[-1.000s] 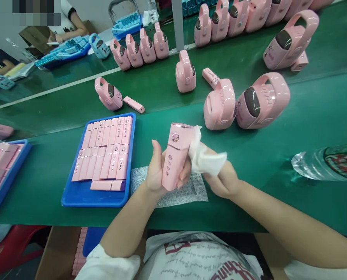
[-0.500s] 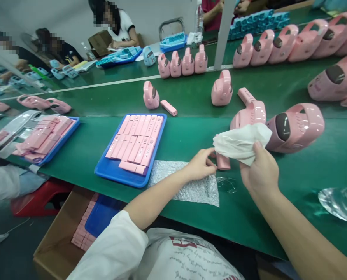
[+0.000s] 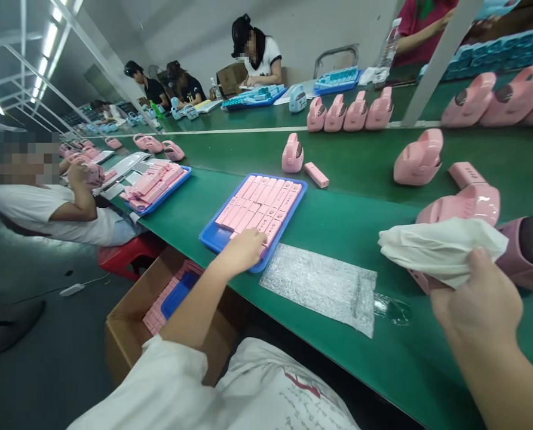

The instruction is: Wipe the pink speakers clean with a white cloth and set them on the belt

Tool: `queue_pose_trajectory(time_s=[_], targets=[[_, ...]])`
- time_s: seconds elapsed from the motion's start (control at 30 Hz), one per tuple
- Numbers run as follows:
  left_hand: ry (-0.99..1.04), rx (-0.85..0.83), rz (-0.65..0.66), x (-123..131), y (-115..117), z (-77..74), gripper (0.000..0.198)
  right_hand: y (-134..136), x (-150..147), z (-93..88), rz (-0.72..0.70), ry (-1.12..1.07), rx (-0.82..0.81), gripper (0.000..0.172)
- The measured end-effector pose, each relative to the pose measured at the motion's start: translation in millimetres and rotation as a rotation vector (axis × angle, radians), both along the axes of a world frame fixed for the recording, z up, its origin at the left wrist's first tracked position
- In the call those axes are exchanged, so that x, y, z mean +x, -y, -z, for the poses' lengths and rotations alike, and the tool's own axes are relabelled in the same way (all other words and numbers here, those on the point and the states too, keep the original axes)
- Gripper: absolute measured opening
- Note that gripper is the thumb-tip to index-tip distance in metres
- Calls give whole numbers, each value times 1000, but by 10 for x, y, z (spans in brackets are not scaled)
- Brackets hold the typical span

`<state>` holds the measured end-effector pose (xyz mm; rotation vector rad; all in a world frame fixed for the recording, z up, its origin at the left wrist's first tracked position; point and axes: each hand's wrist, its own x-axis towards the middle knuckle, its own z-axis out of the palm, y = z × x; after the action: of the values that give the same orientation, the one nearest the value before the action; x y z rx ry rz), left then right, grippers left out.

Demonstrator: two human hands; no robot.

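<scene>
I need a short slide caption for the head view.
Left hand reaches pink parts in a blue tray; right hand holds a white cloth.

No readable text or labels

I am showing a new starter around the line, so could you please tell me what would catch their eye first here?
Most striking is the blue plastic tray of flat pink rectangular panels on the green workbench, where the person's left hand rests on the near corner. At the right, the right hand grips a crumpled white cloth. Behind it and along the far side stand glossy pink handled casings.
</scene>
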<state>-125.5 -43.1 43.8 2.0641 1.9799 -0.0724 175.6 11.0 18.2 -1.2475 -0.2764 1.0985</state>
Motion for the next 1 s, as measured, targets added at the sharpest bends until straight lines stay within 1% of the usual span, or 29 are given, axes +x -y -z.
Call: queue_pose_trajectory(time_s=[0.07,0.1,0.17,0.23,0.27,0.3,0.33,0.4,0.43,0.47,0.53,0.6,0.67,0.73,0.8,0.83,0.87,0.93,1.0], targets=[[-35,-3,-50,-282,40,59,29,12,-12,-2,-12,-7,-7,10],[-24,-4,-46,-390,49,87,27,18,-17,-6,-22,-13,7,11],[14,6,-38,-548,59,112,24,29,-25,-17,-62,-25,35,12],[61,34,-47,-635,76,89,25,34,-28,-27,-74,-33,35,13],[139,68,-75,-648,88,66,29,33,-28,-27,-68,-32,28,13],[270,114,-117,-640,102,40,35,30,-27,-23,-65,-32,24,13],[449,165,-167,-608,114,16,42,25,-25,-11,-61,-33,25,13],[869,246,-274,-476,120,-13,58,8,-21,36,-77,-36,46,12],[1053,261,-318,-380,111,-17,64,-1,-19,72,-97,-35,60,11],[1186,252,-346,-270,93,-14,66,-8,-16,115,-116,-31,70,11],[1364,209,-373,-22,36,5,67,-11,-11,212,-186,-9,79,17],[1464,160,-354,237,-38,29,64,12,-9,302,-361,24,69,29],[1500,117,-297,494,-112,50,60,66,-17,359,-613,42,61,39],[1473,116,-242,738,-176,66,55,141,-41,377,-863,34,92,44],[1404,191,-207,963,-221,77,50,221,-81,371,-1045,32,207,50],[1368,245,-194,1065,-236,82,47,256,-102,366,-1095,53,284,51],[1338,289,-181,1156,-246,84,45,286,-122,363,-1112,89,353,52],[1294,328,-138,1301,-253,82,42,323,-148,364,-1078,159,437,48],[1269,313,-87,1385,-250,64,42,328,-148,372,-1041,134,453,42]])
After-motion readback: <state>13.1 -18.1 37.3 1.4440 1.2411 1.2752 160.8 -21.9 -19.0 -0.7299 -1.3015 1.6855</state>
